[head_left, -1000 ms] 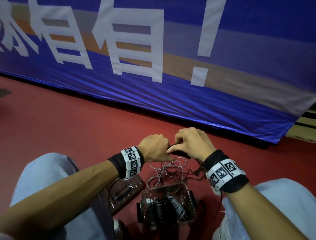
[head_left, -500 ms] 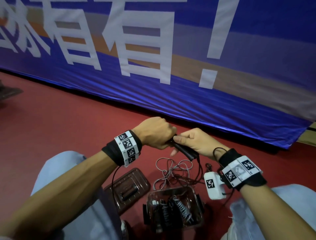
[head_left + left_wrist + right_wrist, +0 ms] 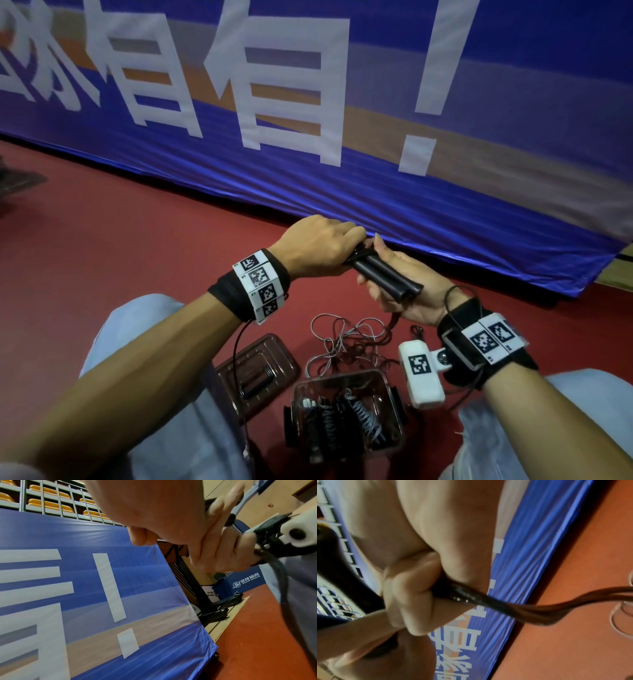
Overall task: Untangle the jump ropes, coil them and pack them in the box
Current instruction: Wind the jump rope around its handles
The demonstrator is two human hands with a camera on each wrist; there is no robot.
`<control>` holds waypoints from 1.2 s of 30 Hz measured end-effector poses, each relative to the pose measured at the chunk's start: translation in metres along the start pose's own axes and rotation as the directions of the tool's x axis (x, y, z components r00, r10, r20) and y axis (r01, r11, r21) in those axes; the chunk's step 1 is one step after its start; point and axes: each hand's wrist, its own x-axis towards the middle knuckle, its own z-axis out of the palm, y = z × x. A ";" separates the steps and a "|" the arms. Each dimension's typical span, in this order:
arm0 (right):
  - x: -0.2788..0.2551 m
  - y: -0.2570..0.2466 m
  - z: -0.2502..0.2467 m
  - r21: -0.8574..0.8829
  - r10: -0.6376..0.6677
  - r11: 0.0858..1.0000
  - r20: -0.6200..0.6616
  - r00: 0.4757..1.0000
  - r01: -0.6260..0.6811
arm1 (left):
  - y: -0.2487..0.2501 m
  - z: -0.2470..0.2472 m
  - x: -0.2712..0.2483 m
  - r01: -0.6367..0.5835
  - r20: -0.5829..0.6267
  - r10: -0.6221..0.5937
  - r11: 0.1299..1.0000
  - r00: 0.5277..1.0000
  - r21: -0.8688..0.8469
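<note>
The two black handles [image 3: 383, 277] have been lifted up from the floor and put side by side. They are gripped by the right hand [image 3: 407, 291] and the left hand [image 3: 318, 246]. The rope [image 3: 346, 339] still lies tangled beside the box [image 3: 394, 407], so coiling seems next.

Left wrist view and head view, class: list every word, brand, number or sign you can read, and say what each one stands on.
"有有!": large white characters on the blue banner; the characters at its left edge are cut off.
"金陵体育 JINLING SPORTS", with a round logo: on the blue pad, left wrist view.
White sign beside that pad: print too small to read.
Wristband markers: black-and-white code squares; the tiny digits beside them are unreadable.
</note>
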 end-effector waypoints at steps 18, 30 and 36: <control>0.030 0.027 0.020 0.227 0.129 0.972 -0.276 0.952 -0.065 | 0.015 0.029 0.006 0.560 0.351 -0.586 0.808 0.731 0.182; 0.031 0.038 0.006 -0.840 -0.232 0.521 -0.309 0.922 -0.150 | 0.030 0.058 0.000 0.661 0.595 -0.648 0.709 0.475 0.245; 0.014 0.033 -0.007 -0.946 -0.338 0.313 -0.189 0.922 -0.079 | 0.024 0.054 -0.003 0.534 0.640 -0.533 0.817 0.553 0.219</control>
